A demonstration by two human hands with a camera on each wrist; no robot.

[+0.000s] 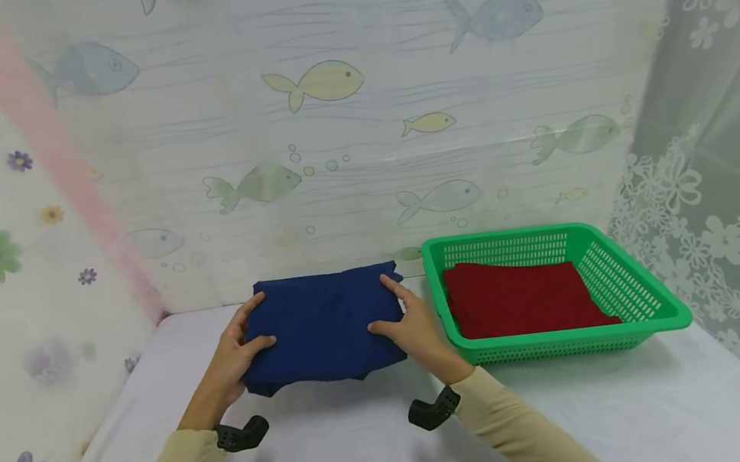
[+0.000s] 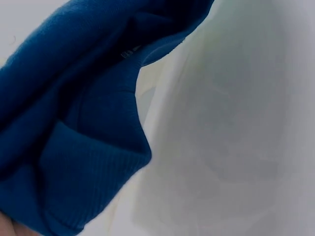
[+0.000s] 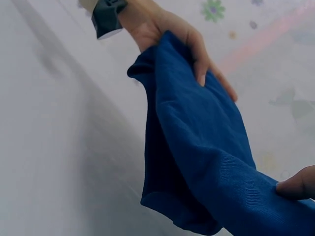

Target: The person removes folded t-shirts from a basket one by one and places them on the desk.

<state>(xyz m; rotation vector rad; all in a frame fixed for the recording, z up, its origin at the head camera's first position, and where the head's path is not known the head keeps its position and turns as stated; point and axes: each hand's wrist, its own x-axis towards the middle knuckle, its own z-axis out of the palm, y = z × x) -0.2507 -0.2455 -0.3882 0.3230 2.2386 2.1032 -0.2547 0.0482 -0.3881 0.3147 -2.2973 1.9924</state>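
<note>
A folded navy blue garment (image 1: 323, 329) is held up over the white table by both hands. My left hand (image 1: 229, 365) grips its left side, thumb on the near face and the other fingers mostly hidden behind. On the opposite side my right hand (image 1: 422, 334) holds it the same way, thumb pressed on the front. Ribbed fabric and a small pale label show on the garment (image 2: 93, 162) in the left wrist view. From the right wrist, the garment (image 3: 202, 132) hangs in layers with a loose fold underneath.
A green plastic basket (image 1: 567, 342) with perforated walls stands on the table (image 1: 341, 450) to the right, close to my right hand. Inside lies a folded dark red cloth (image 1: 524, 297). A fish-print curtain (image 1: 360, 147) hangs behind, and a lace-patterned sheet (image 1: 722, 218) is at the right.
</note>
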